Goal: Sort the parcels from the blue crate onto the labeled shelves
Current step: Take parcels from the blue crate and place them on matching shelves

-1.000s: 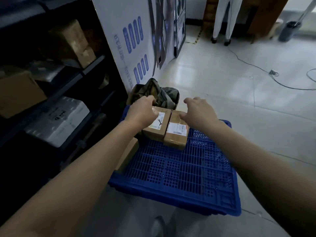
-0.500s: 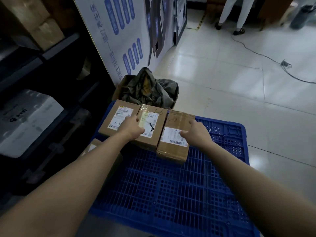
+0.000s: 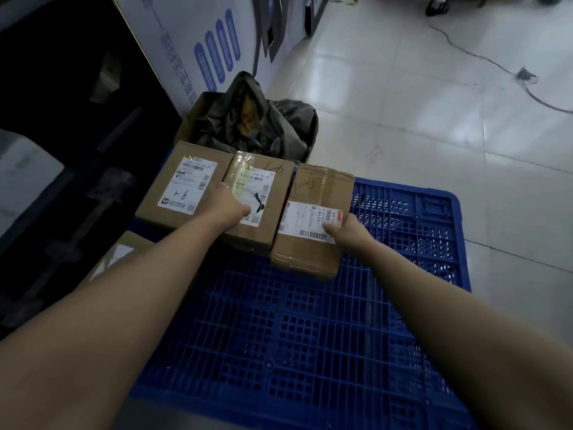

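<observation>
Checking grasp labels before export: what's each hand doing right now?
Left hand: on the middle box, fingers hidden, cannot tell.
Right hand: on the right box by its label, grip cannot be told.

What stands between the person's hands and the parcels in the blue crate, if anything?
Nothing visible. The left hand lies on the middle parcel, near its left edge, and the right hand touches the near right corner of the right parcel. How the fingers grip cannot be seen.
</observation>
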`<action>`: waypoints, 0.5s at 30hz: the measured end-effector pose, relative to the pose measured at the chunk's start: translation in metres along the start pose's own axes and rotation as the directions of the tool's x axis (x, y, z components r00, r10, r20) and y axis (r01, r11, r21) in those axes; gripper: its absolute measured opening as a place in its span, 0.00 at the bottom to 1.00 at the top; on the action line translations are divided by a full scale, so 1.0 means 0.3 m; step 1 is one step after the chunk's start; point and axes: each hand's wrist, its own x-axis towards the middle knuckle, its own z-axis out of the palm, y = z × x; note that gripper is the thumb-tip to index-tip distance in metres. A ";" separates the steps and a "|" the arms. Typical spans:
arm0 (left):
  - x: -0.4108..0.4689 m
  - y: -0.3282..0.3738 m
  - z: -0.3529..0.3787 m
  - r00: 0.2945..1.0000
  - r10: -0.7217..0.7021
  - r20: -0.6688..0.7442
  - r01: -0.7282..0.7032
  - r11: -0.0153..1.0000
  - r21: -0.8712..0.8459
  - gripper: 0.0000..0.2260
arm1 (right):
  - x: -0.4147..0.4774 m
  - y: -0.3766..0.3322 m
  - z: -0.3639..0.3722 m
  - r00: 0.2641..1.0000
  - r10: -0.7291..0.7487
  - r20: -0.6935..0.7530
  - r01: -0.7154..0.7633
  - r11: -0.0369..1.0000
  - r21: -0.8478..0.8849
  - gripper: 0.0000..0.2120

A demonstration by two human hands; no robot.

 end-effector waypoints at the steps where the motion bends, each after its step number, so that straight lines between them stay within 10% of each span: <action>1: 0.004 0.007 0.006 1.000 -0.001 -0.006 0.002 0.999 0.041 0.25 | 0.009 0.002 0.001 1.000 0.007 0.025 -0.007 1.000 0.000 0.24; 15: 0.006 0.033 0.031 1.000 -0.027 0.006 0.026 0.989 0.143 0.41 | 0.064 0.027 0.001 0.966 0.107 0.237 -0.212 0.850 0.481 0.21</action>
